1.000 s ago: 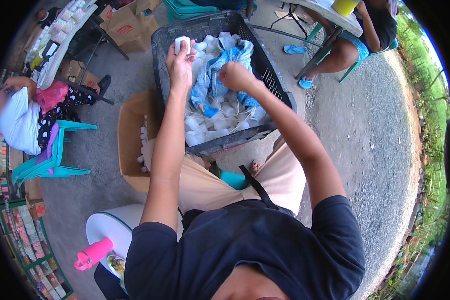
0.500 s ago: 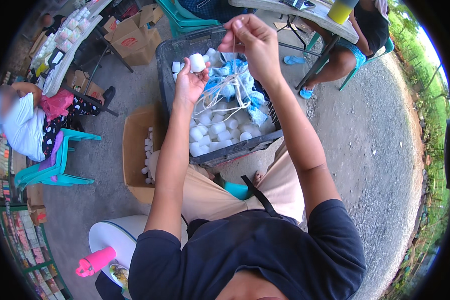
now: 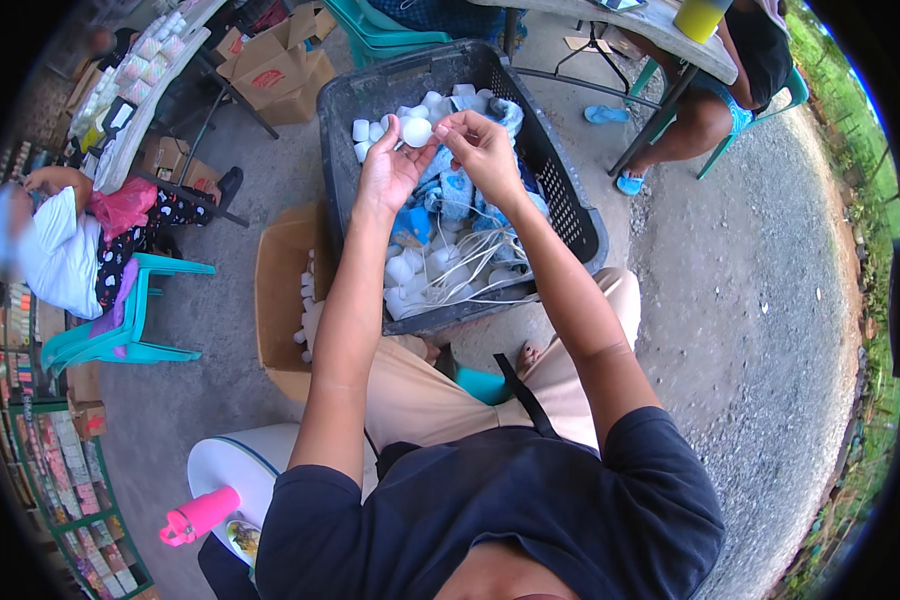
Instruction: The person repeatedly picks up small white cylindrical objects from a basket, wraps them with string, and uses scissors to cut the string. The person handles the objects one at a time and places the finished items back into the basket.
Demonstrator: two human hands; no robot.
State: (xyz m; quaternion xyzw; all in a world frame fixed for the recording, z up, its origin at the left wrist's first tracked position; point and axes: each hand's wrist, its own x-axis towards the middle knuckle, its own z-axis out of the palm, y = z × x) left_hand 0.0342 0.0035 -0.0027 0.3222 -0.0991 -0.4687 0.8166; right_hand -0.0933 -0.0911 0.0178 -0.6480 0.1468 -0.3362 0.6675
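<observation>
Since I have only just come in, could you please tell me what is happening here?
A person holds a small white cylinder over a black crate with the left grip. The right grip is close to the cylinder; whether it pinches anything is unclear. In the crate lie more white cylinders, a blue cloth and white strings.

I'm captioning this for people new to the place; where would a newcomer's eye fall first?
Probably on the black crate in front of the person, holding white cylinders and a blue patterned cloth. Above it, the left hand holds one white piece, with the right hand close beside it. At lower left, the bright pink bottle also stands out.
</observation>
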